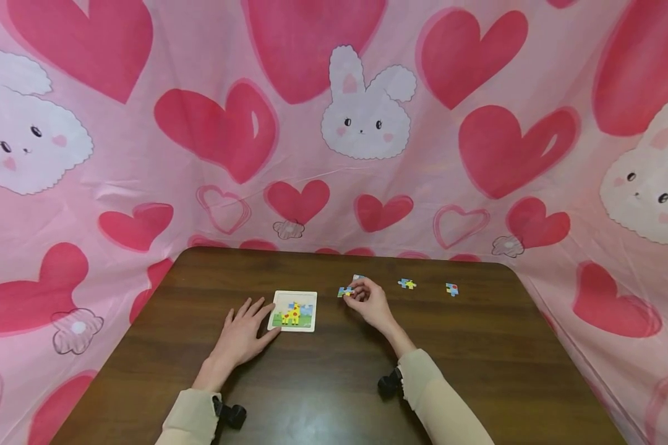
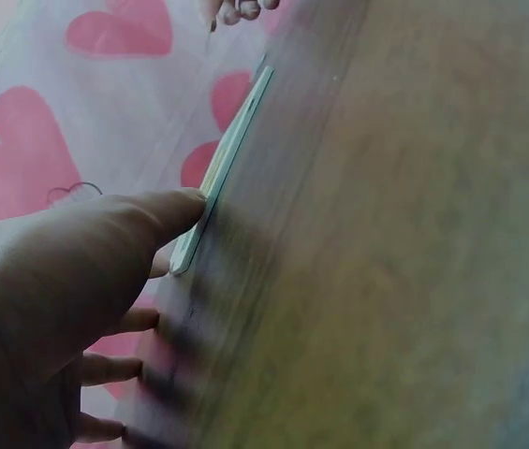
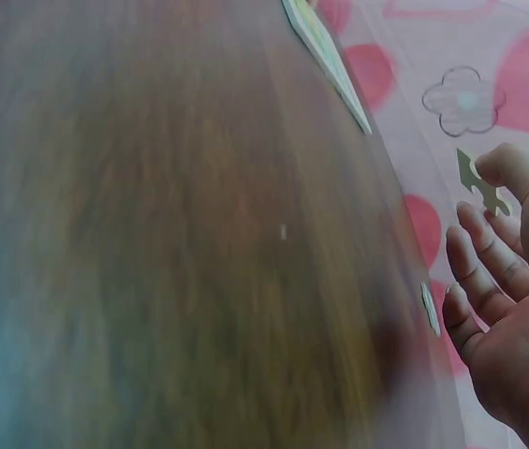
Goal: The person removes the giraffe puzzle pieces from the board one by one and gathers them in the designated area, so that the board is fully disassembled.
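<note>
A square jigsaw board (image 1: 282,303) with a pale rim lies on the table, a yellow giraffe picture partly filled in. My left hand (image 1: 239,337) rests flat at its left side with fingers spread; the thumb touches the rim near the lower left corner, as the left wrist view also shows. To the right of the board, my right hand (image 1: 374,307) pinches a blue and green puzzle piece (image 1: 345,292) between thumb and fingers. In the right wrist view this held piece (image 3: 476,181) is raised above the tabletop. Just behind that hand lies another puzzle piece (image 1: 357,277), partly hidden.
Farther right on the brown table (image 1: 334,383) lie a blue and yellow puzzle piece (image 1: 407,283) and a blue piece with a red spot (image 1: 451,289). Pink cloth (image 1: 334,179) printed with hearts and rabbits hangs around the table's back and sides.
</note>
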`<state>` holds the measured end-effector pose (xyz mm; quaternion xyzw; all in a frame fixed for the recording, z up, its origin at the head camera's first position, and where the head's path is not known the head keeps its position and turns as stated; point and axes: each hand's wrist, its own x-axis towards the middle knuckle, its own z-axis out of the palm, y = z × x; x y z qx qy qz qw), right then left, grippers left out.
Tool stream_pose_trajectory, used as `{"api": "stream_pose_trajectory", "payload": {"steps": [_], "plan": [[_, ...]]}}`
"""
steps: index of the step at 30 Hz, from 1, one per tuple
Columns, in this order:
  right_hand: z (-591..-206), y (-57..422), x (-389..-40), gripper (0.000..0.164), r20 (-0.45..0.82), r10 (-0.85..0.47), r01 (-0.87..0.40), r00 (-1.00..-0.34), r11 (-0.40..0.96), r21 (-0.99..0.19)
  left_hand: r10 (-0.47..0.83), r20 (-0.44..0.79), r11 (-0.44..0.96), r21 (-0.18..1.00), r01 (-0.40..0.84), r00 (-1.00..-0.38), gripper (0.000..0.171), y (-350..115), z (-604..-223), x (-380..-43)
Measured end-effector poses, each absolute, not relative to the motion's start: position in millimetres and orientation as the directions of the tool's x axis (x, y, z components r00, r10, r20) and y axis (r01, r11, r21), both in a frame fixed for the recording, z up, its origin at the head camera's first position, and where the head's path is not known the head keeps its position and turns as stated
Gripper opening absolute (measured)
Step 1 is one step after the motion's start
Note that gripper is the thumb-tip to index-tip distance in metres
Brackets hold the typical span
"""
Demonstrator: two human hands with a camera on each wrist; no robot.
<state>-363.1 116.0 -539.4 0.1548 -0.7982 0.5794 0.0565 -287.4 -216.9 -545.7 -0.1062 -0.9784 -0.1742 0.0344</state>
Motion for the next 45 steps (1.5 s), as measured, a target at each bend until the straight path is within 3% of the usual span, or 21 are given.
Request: {"api": "stream_pose_trajectory", "payload": {"steps": [11, 21, 45], "plan": [[-542.6, 139.8, -354.3, 0.021, 0.269, -0.196, -0.324, -0.943, 0.360, -0.875, 0.180, 0.074, 0.915, 0.352, 0.195, -0.981, 0.068, -217.0, -546.1, -287.4], [-549.9, 146.8, -340.3, 0.020, 0.320, -0.155, -0.352, -0.935, 0.525, -0.775, 0.166, 0.046, 0.915, 0.365, 0.171, -0.985, 0.069, -213.4, -543.6, -288.4], [-564.4, 146.4, -331.7, 0.025, 0.366, -0.172, -0.396, -0.915, 0.561, -0.727, 0.165, 0.030, 0.914, 0.371, 0.165, -0.986, 0.068, -209.8, -540.6, -286.8]]}}
